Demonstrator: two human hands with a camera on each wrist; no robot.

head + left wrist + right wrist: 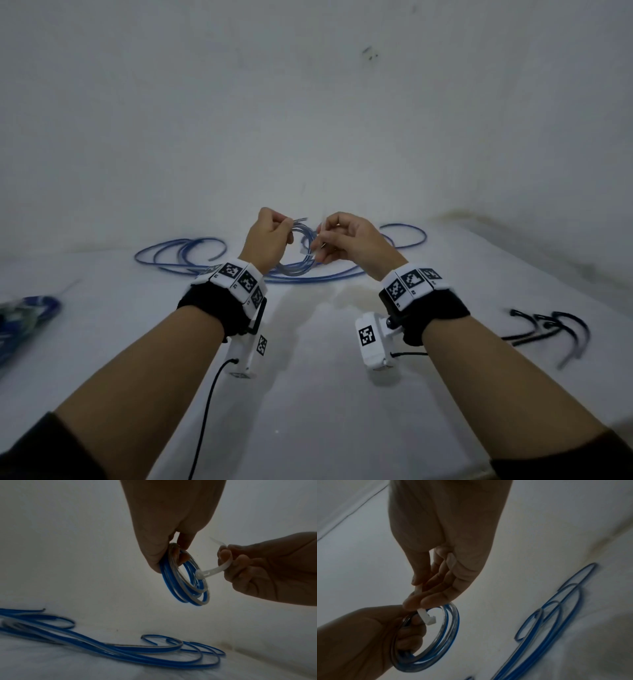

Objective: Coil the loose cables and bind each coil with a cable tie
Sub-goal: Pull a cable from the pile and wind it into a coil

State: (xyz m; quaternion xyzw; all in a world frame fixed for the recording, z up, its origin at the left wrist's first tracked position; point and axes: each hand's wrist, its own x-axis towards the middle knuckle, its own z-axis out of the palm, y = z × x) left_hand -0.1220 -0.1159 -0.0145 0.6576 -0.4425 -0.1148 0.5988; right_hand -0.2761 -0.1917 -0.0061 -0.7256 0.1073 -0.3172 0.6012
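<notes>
My left hand (270, 236) holds a small coil of blue-and-clear cable (301, 251) above the white table, fingers curled through its ring. In the left wrist view the coil (187, 584) hangs from that hand (168, 545). My right hand (346, 240) pinches a white cable tie (217, 569) whose head end lies against the coil's near side. The right wrist view shows the tie (426, 616) coming out from under the right hand's fingertips (418, 601) and crossing the coil (447, 635) beside the left hand (388, 628).
Loose blue cables (191, 253) sprawl on the white table (308, 394) behind both hands, reaching to the right (407, 236). A bundle of blue cable (24, 318) lies at the left edge. Several dark cable ties (548, 329) lie at the right. A white wall rises behind.
</notes>
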